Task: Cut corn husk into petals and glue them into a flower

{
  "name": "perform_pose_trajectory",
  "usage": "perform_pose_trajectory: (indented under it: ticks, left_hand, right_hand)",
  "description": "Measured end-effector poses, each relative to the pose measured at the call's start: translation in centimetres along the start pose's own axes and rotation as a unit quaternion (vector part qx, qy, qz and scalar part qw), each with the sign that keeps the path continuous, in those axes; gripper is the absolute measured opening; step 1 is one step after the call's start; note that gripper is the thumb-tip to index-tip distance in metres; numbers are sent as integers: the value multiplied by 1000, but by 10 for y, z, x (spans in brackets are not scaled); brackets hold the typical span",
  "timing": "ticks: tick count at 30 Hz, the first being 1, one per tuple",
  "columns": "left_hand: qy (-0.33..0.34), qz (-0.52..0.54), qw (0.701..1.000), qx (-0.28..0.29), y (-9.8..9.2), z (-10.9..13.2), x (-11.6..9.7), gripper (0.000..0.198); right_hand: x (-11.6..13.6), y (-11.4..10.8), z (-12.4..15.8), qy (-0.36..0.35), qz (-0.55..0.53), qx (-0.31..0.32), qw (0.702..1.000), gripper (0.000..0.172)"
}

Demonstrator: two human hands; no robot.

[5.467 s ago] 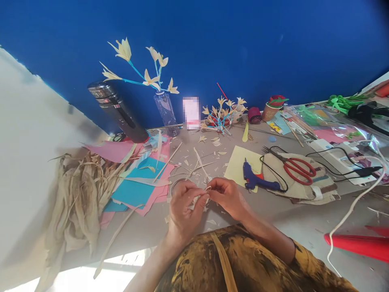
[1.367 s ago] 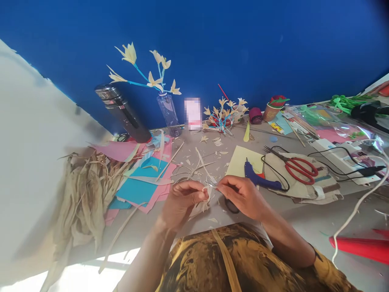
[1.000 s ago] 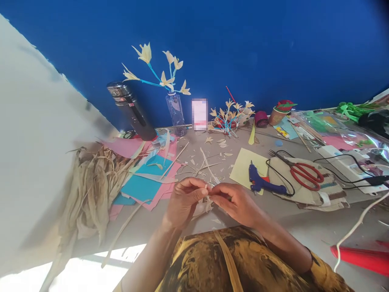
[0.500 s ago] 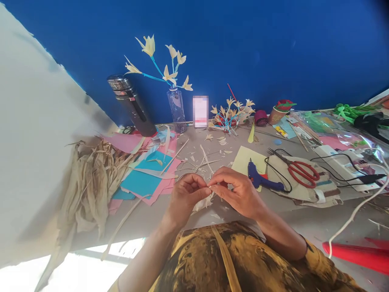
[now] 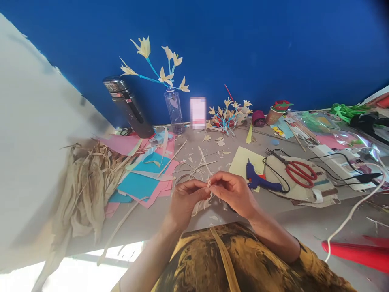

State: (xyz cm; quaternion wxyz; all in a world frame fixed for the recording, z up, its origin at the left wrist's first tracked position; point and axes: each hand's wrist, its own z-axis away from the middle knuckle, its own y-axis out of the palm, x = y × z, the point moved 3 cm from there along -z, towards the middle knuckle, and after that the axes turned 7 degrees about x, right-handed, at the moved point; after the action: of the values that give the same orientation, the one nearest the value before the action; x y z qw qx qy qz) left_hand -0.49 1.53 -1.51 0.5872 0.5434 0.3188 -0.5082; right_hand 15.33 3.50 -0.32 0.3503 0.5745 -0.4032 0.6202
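My left hand (image 5: 186, 202) and my right hand (image 5: 233, 194) meet above the table's front part, fingertips pinched together. Between them is a small pale looped strip (image 5: 209, 183), gripped from both sides; its lower part is hidden by the fingers. Pale husk scraps (image 5: 202, 207) lie under the hands. Just beyond them are thin pale strips (image 5: 204, 161). To the right of my right hand lies a blue glue gun (image 5: 258, 178), on and beside a yellow sheet (image 5: 243, 159).
Red-handled scissors (image 5: 300, 173) rest on a folded cloth (image 5: 322, 190) at right, near a white power strip (image 5: 331, 162). Left are blue sheets (image 5: 141, 182) and dried husks (image 5: 88, 194). Behind stand a dark flask (image 5: 130, 109) and a clear bottle (image 5: 174, 115) of husk flowers.
The looped strip now shows above my fingertips, where the fingers covered most of it before. The camera view has shifted slightly, and both hands stay close together.
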Motion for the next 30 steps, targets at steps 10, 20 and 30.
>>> perform_pose_trajectory:
  ticks: [10,20,30]
  left_hand:
    - [19,-78,997,-11,4,2,-6,15]
    - [-35,-18,997,70,7,0,3,27]
    - [-74,71,994,49,11,0,3,25]
  right_hand:
    - [3,1,-4,-7,-16,-12,1000,19]
    - [-1,-1,-4,-36,-117,63,990,16]
    - [-12,-7,-3,12,-131,88,987,33]
